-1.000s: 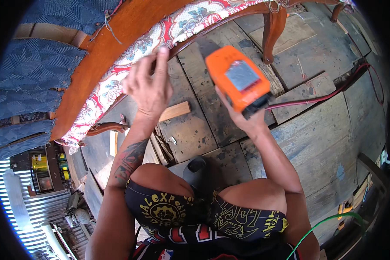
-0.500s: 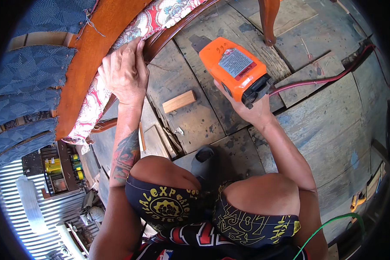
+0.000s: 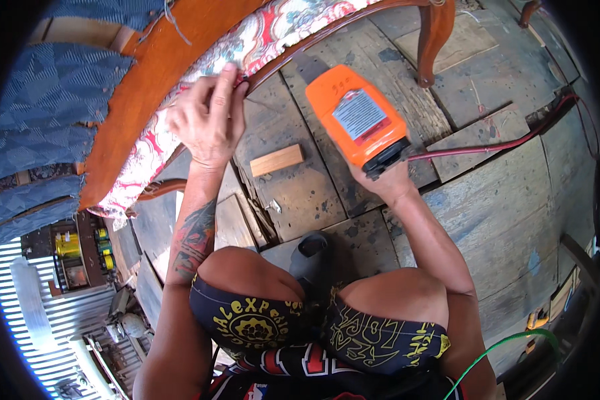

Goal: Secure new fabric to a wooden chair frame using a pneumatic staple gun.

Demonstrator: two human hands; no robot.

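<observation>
My left hand (image 3: 208,123) is at the edge of a red-and-white floral fabric (image 3: 280,30), which lies along the curved wooden rail of a chair (image 3: 160,50). Its index finger is lifted and fairly straight, and a bit of the fabric edge shows between finger and thumb. My right hand (image 3: 390,183) is wrapped round an orange staple gun (image 3: 356,113) from below, its grip mostly hidden. The gun's dark metal nose (image 3: 309,67) points up and left toward the fabric edge, apart from it. A red hose (image 3: 473,152) runs off from its rear to the right.
Blue patterned fabric (image 3: 53,87) covers the chair's slats at left. A carved wooden leg (image 3: 433,47) stands beyond the gun. One small wood block (image 3: 276,161) lies on the worn plank floor (image 3: 493,213). A green cord (image 3: 506,340) curves at lower right.
The chair and its fabric sit further right and higher in the picture. My left index finger has lifted from its bent pinch at the fabric edge. The staple gun has turned slightly.
</observation>
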